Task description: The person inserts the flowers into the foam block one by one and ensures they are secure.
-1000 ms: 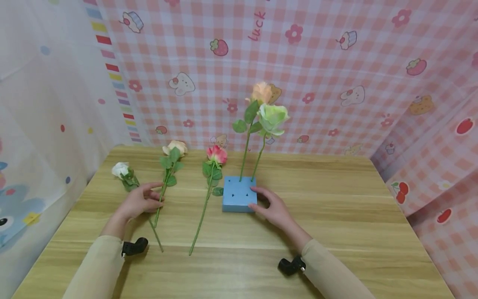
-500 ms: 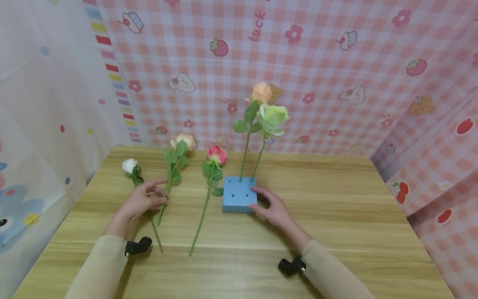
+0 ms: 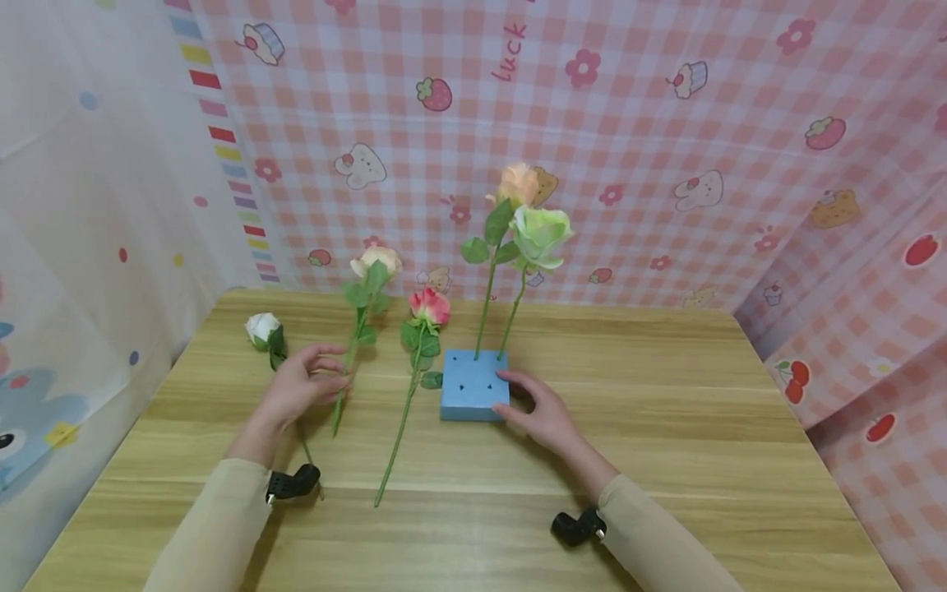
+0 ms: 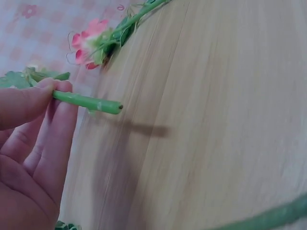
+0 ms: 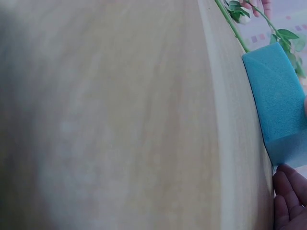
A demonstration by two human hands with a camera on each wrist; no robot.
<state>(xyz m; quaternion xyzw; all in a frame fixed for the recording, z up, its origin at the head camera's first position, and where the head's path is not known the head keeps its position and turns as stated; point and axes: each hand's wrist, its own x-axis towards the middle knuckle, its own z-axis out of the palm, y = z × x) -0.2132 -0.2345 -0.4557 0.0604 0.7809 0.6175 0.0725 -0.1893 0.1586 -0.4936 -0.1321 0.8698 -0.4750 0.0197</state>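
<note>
My left hand (image 3: 303,382) pinches the green stem of a cream artificial rose (image 3: 377,263) between thumb and fingers. In the left wrist view the stem's cut end (image 4: 103,104) sticks out past the fingertips, above its shadow on the wood. My right hand (image 3: 543,413) grips the right side of a blue foam block (image 3: 473,386), thumb at the front corner and a finger on the upper edge. Small holes dot the block's top. A peach rose (image 3: 518,182) and a pale green rose (image 3: 542,234) stand upright in its back part.
A pink-red rose (image 3: 429,306) lies on the wooden table (image 3: 666,411) left of the block. Farther left lies a white rose (image 3: 262,329), its stem partly hidden under my left hand. A checked curtain (image 3: 629,164) hangs behind the table.
My left hand has moved to the right with the cream rose, which is now higher and nearer the pink-red one. The white rose's head has shifted slightly right. My right hand stays on the block.
</note>
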